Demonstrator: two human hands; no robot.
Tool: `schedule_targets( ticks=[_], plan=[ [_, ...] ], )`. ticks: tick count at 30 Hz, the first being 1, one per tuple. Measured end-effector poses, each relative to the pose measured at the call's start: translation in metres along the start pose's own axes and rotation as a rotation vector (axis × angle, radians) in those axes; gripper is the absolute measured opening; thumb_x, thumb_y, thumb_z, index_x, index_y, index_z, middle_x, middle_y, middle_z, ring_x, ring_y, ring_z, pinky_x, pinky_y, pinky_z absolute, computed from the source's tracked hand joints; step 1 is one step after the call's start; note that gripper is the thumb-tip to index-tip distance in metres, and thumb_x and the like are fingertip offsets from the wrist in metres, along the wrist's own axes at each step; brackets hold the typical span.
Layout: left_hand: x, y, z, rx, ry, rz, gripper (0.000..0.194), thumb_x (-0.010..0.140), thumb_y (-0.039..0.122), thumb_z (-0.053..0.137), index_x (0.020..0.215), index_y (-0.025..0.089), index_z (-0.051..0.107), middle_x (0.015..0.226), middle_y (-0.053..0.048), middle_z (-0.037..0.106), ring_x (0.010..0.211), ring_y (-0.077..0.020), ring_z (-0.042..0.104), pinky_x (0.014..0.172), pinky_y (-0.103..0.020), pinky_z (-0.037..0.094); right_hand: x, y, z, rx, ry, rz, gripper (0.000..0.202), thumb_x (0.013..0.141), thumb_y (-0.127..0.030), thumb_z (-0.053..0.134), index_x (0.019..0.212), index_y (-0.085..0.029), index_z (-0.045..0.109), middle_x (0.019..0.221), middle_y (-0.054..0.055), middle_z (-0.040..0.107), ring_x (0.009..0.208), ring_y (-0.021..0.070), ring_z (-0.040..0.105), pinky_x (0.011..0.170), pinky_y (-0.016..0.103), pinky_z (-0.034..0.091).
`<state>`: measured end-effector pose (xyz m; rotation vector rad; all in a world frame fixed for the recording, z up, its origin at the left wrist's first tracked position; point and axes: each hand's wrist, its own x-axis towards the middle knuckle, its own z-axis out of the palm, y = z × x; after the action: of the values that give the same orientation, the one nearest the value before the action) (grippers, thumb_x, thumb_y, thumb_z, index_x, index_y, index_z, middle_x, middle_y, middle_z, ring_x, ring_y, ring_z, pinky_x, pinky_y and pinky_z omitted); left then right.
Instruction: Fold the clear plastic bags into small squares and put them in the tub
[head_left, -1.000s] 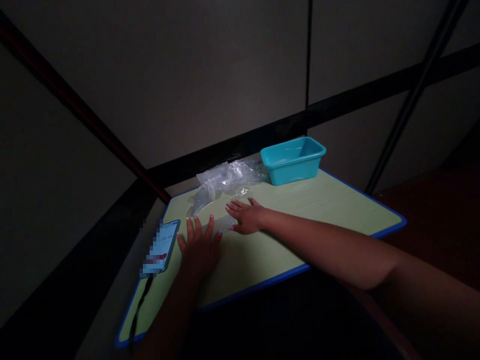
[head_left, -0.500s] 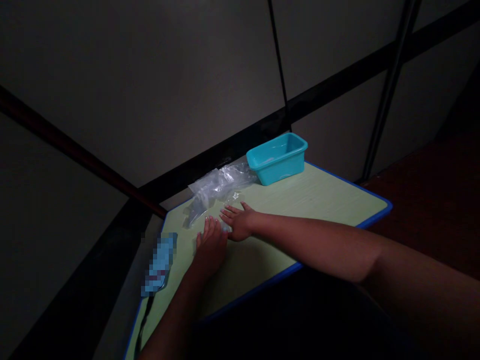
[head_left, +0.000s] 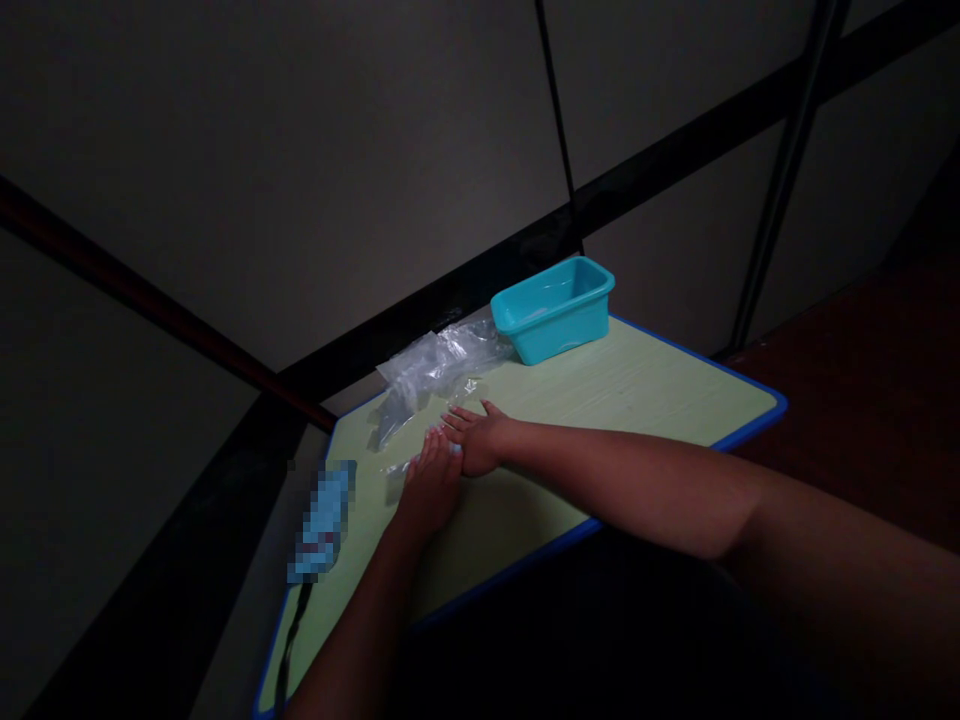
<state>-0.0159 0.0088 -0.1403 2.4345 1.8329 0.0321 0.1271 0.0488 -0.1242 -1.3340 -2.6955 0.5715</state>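
My left hand [head_left: 435, 478] lies flat over a small clear plastic bag [head_left: 397, 482], fingers stretched forward. Part of this bag shows at the hand's left side; the rest is hidden beneath it. Right against it, my right hand [head_left: 480, 440] rests palm down with its fingers spread, also partly over the bag. A trace of something pale blue shows between the hands, too small to name. Beyond my fingers lie crumpled clear plastic bags [head_left: 442, 365], spread along the table's far edge.
A turquoise plastic basket [head_left: 566, 332] stands at the back of the pale green table [head_left: 637, 390], which has a blue rim. A blurred light-blue item [head_left: 326, 520] with a black strap [head_left: 292, 640] lies at the left edge. Behind the table rises a panelled wall [head_left: 375, 180].
My left hand has slid a little right, up against my right hand, uncovering more of the small bag on its left. My right hand has stayed almost in place.
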Motion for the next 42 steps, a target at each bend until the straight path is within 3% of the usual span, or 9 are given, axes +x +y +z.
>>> schedule_targets(
  ticks=[10,13,18,24,32,42],
  plan=[
    [-0.003,-0.008,0.003,0.036,0.012,0.001,0.056,0.095,0.032,0.011,0.142,0.006,0.024,0.149,-0.017,0.018,0.138,-0.0252,0.013,0.106,-0.053,0.021,0.004,0.005,0.006,-0.061,0.008,-0.007,0.073,0.083,-0.047,0.036,0.145,-0.014,0.017,0.151,0.008,0.004,0.139,0.0252,0.001,0.106,0.061,0.002],
    [-0.004,-0.006,0.004,0.011,0.044,-0.013,0.055,0.094,0.031,0.012,0.142,0.006,0.024,0.149,-0.018,0.019,0.138,-0.0258,0.015,0.106,-0.054,0.021,-0.001,0.003,0.003,-0.070,0.056,-0.055,0.071,0.083,-0.043,0.038,0.145,-0.013,0.019,0.151,0.009,0.007,0.139,0.0256,0.004,0.106,0.061,0.004],
    [-0.006,-0.003,0.002,-0.062,0.118,-0.067,0.058,0.094,0.031,0.012,0.144,0.001,0.010,0.149,-0.020,0.013,0.138,-0.0240,0.013,0.106,-0.051,0.023,-0.004,0.000,0.004,-0.110,0.119,-0.125,0.060,0.089,-0.035,0.032,0.143,-0.010,0.023,0.150,0.009,0.014,0.139,0.0229,0.009,0.107,0.061,0.006],
    [-0.015,0.010,-0.006,0.153,0.234,-0.095,0.054,0.094,0.032,0.018,0.143,0.010,0.023,0.149,-0.014,0.022,0.139,-0.0231,0.011,0.106,-0.061,0.010,0.000,0.001,0.012,-0.110,0.167,-0.166,0.058,0.088,-0.031,0.036,0.142,-0.012,0.027,0.149,0.011,0.022,0.138,0.0233,0.015,0.106,0.060,0.012],
    [-0.015,0.011,-0.004,0.111,0.067,-0.092,0.053,0.095,0.031,0.015,0.139,0.008,0.031,0.148,-0.016,0.023,0.137,-0.0247,0.019,0.106,-0.057,0.017,-0.002,-0.003,0.008,-0.118,0.077,-0.124,0.059,0.087,-0.032,0.036,0.142,-0.013,0.026,0.149,0.011,0.019,0.138,0.0232,0.012,0.107,0.058,0.010],
    [-0.011,0.000,0.003,0.070,0.070,-0.060,0.054,0.095,0.034,0.015,0.141,0.010,0.028,0.148,-0.018,0.024,0.137,-0.0300,0.018,0.102,-0.058,0.027,-0.001,-0.002,0.010,-0.129,0.061,-0.107,0.059,0.085,-0.029,0.036,0.142,-0.015,0.028,0.150,0.009,0.017,0.138,0.0230,0.011,0.108,0.055,0.009]
  ],
)
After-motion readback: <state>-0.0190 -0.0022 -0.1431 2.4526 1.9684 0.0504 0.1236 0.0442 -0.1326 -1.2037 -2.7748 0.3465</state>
